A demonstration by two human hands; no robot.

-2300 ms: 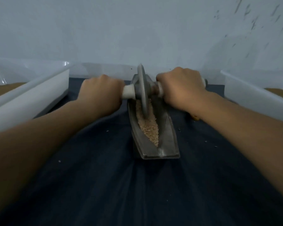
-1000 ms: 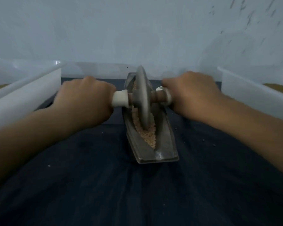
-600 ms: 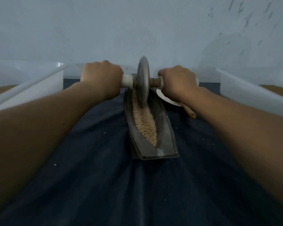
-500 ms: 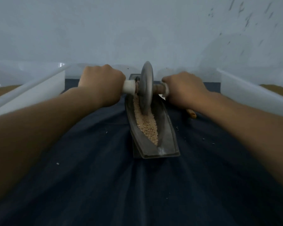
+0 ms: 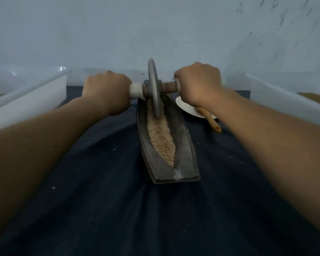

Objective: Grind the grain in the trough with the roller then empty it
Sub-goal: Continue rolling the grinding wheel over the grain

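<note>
Dark cloth (image 5: 100, 209), trough (image 5: 186, 145), white plate (image 5: 184, 106), scattered grains (image 5: 53, 187)

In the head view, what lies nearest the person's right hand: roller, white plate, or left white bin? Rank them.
1. roller: its handle is gripped in the right hand.
2. white plate: just below that hand, right of the trough.
3. white bin: far across, on the left.

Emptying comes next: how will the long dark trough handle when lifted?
The long dark metal trough looks thick-walled, so probably heavy and rigid. Its narrow boat shape may tip sideways, spilling the loose tan grain.
</note>
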